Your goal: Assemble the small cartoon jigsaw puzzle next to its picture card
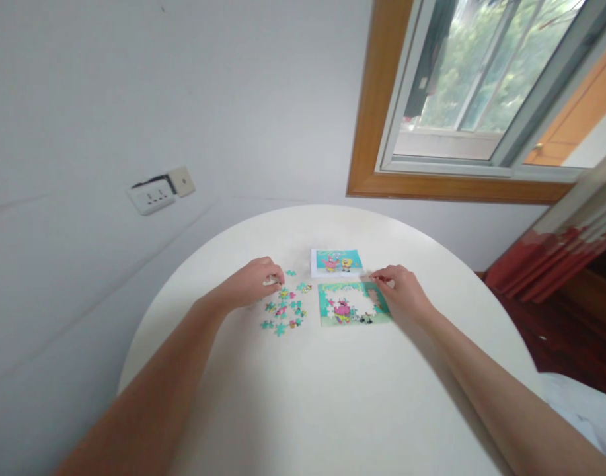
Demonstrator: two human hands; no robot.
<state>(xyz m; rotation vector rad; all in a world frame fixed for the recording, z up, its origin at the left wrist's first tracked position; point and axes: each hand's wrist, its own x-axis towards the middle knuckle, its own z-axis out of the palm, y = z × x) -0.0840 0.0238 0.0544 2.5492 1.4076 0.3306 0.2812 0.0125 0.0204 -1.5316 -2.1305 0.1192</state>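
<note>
A small cartoon jigsaw puzzle [347, 307] lies partly filled in on the round white table [307, 396], with white gaps showing. My right hand [399, 291] rests on its upper right corner, fingers curled and pinched, seemingly on a piece too small to make out. To the left, several loose teal and pink puzzle pieces [285, 311] are scattered. My left hand [256, 281] sits at the top of that scatter, fingers bent down onto a piece. A reference picture card [336, 262] lies just behind the puzzle.
A white wall with a socket plate [151, 196] rises behind the table. A wood-framed window [461, 132] is at the upper right, and a red and white curtain [570, 244] hangs beside it.
</note>
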